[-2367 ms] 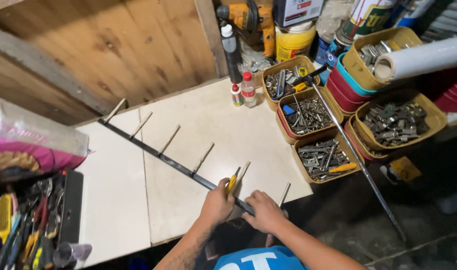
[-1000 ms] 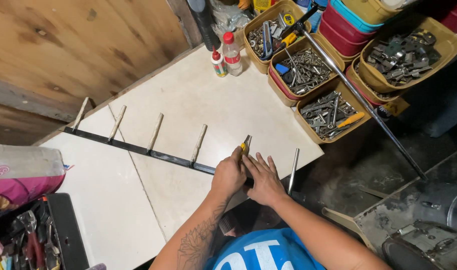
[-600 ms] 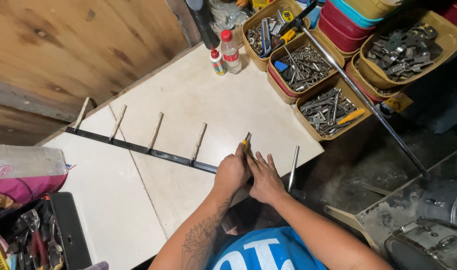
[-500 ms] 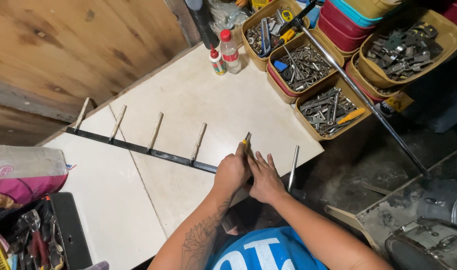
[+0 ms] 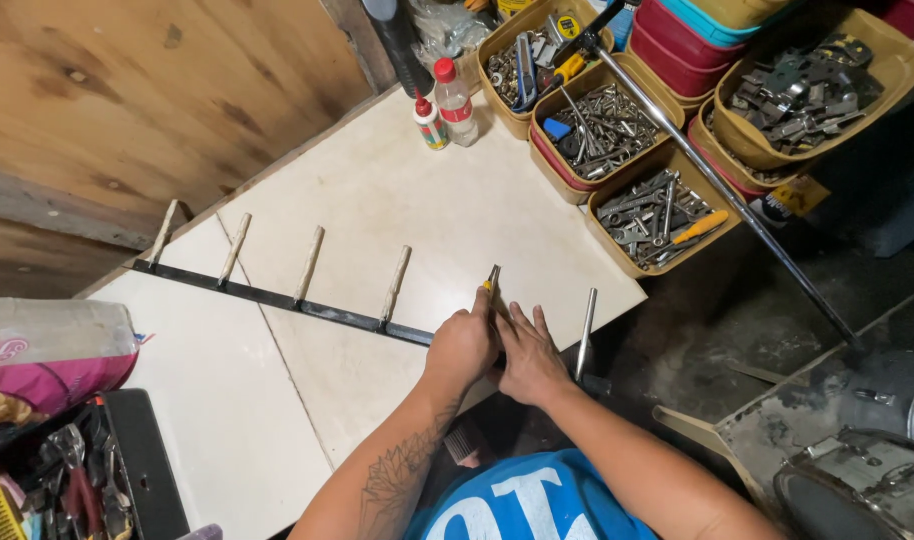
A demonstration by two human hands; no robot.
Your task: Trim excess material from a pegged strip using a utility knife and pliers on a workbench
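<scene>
Near the front edge of the pale cream tiled worktop [image 5: 397, 190], the left hand [image 5: 461, 348] and right hand [image 5: 526, 353] press together, side by side and touching. Fingers of the left hand are closed round a yellow-handled tool [image 5: 491, 283], whose tip pokes up just above the knuckles; the right hand lies flat with fingers spread beside it. Both hands cover the near end of a long black metal bar with upright pale pegs [image 5: 277, 298], which runs away to the left across the worktop. One bare steel peg [image 5: 586, 332] stands just right of the right hand. Yellow plastic tubs of metal hardware [image 5: 637, 210] sit well apart at upper right.
</scene>
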